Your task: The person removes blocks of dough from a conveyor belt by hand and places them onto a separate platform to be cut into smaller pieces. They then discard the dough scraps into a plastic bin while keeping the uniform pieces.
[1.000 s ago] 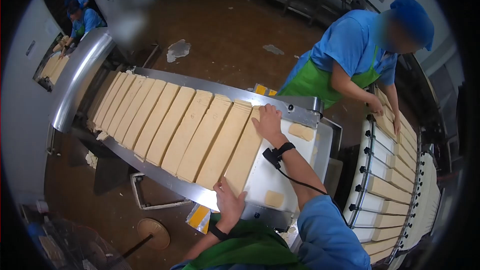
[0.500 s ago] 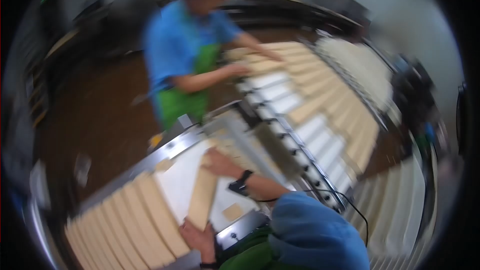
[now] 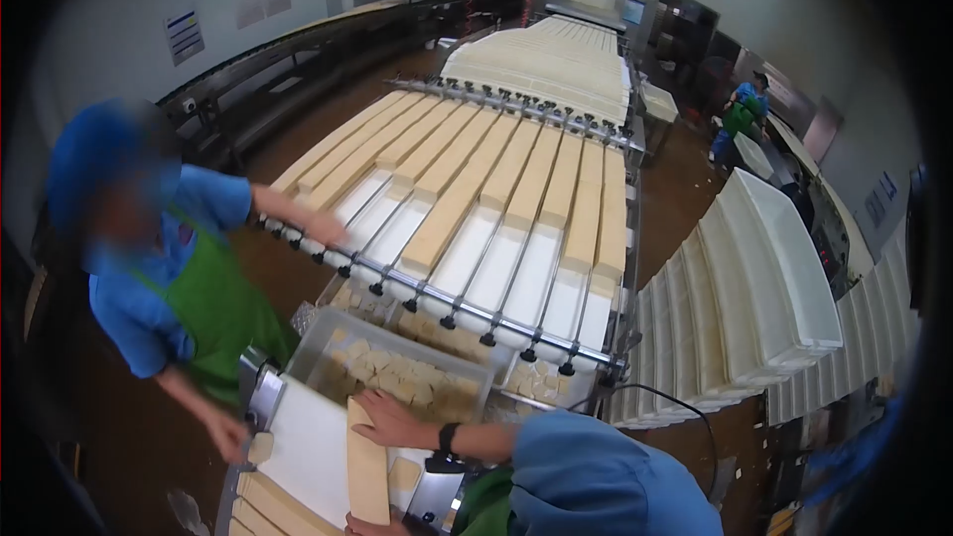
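A long pale dough strip [image 3: 368, 462] lies on the white board [image 3: 306, 437] at the lower centre, with a hand at each end. My right hand [image 3: 389, 421], a black band at its wrist, holds the far end, thumb and fingers around it. At the near end my left hand [image 3: 375, 526] grips the strip; the bottom edge of the frame cuts this hand off. A small dough piece [image 3: 404, 473] lies right of the strip, another [image 3: 260, 448] at the board's left edge. More strips [image 3: 283, 504] lie side by side below.
A clear bin [image 3: 397, 352] of dough scraps stands beyond the board. Behind it is a conveyor [image 3: 476, 278] with rows of long dough strips. A co-worker [image 3: 204, 283] stands at the left, one hand near the board. Stacked white trays [image 3: 735, 288] stand right; another person [image 3: 743, 117] is far back.
The view has swung, showing more conveyor and the trays. Both my hands still hold the strip. The co-worker now has one hand down near my board and the other at the conveyor's edge.
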A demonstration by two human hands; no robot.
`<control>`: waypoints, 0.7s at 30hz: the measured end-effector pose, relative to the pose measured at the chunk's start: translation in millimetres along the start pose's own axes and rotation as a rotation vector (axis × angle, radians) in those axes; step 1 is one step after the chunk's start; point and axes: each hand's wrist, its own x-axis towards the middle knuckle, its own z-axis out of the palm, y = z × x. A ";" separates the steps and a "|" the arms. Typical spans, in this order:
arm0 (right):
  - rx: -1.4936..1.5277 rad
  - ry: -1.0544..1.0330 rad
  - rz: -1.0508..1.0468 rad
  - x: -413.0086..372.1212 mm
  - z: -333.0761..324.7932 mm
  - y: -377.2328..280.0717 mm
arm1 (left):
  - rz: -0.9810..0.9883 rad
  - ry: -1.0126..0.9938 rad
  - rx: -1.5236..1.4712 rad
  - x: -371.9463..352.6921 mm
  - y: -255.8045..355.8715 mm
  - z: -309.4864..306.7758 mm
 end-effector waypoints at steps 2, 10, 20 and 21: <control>0.049 0.076 0.066 -11.5 -47.6 3.6 | 0.005 -0.032 -0.101 13.4 46.1 -37.6; -0.077 0.525 0.094 -51.9 -207.5 58.1 | 0.347 0.206 -0.585 12.8 128.5 59.4; -0.166 0.758 0.256 -116.7 -311.1 140.3 | 0.468 -0.074 -0.490 -13.6 261.5 29.8; -0.147 0.758 0.266 -118.0 -317.4 147.8 | 0.462 -0.104 -0.472 -15.3 269.3 28.8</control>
